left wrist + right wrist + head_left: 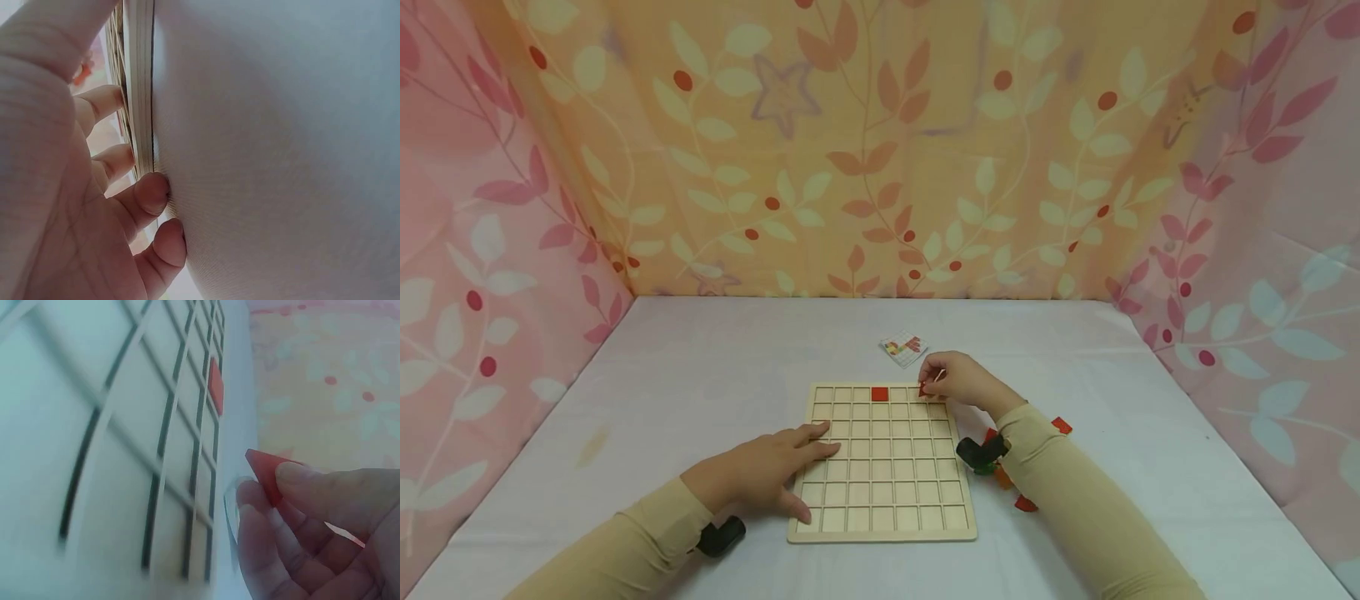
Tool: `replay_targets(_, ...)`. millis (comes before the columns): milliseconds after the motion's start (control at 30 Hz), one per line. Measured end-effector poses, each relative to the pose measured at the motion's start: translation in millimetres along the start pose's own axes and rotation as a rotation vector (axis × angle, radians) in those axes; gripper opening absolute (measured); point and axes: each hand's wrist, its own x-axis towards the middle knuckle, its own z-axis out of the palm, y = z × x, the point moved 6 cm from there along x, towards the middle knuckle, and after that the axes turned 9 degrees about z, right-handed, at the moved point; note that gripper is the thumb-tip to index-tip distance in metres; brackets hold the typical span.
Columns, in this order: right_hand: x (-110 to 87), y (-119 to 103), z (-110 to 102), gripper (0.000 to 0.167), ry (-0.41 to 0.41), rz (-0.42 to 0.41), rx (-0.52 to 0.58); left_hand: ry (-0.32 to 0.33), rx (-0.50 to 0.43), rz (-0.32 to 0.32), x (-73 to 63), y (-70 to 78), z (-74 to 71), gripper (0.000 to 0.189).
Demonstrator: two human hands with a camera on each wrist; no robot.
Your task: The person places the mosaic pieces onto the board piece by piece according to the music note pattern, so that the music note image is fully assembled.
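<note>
The red tile (265,475) is pinched between the right hand's (958,379) thumb and fingers, at the board's (880,537) far edge. A light pinch and edges squared to the grooves below the grip would serve best. One sharp corner juts past the thumb; fingers hide the rest, so its long axis is unclear. Left of the grip lies a red square (880,394); nearer the body, the left hand (760,467) rests spread on the board.

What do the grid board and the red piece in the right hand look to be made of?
Grid board: probably wood, matte, judging by its pale beige tone and lined edge. Red piece: painted wood or plastic; it looks smooth and evenly coloured, which leaves both open.
</note>
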Motion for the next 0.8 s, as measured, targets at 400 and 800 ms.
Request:
replay_targets(400,28.0,2.4,22.1,0.009,0.043,0.095,0.066,-0.016,0.037,-0.003,-1.4,-1.2,3.4,0.100)
replay_targets(800,31.4,-3.6,33.3,0.007,-0.025,0.143,0.080,-0.037,0.048,0.007,-2.3,3.7,0.3,0.099)
